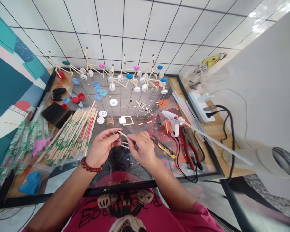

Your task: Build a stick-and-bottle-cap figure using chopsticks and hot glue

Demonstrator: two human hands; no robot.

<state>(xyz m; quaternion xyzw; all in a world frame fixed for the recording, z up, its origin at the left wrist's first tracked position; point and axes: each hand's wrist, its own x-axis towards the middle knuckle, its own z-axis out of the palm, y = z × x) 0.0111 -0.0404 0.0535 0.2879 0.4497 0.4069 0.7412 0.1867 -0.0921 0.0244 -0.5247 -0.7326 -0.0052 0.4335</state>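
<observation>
Between my two hands is a short wooden stick point(122, 134) with a dark piece at its left end. My left hand point(103, 143), with a red bead bracelet on the wrist, pinches that dark end. The fingers of my right hand point(142, 148) close on the stick's other end. Below it, more thin sticks point(124, 145) show between the hands; whether they are held or lie on the table I cannot tell. Just beyond the hands lie a small wooden frame point(129, 120) and a white bottle cap point(122, 120).
Chopsticks point(72, 135) in wrappers lie at left. A white glue gun point(172, 120), a yellow cutter point(163, 146) and red-handled pliers point(190, 151) lie at right, beside a power strip point(201, 106). Stick models with cap wheels point(136, 77) line the glass table's back. Wood scraps point(143, 104) are scattered mid-table.
</observation>
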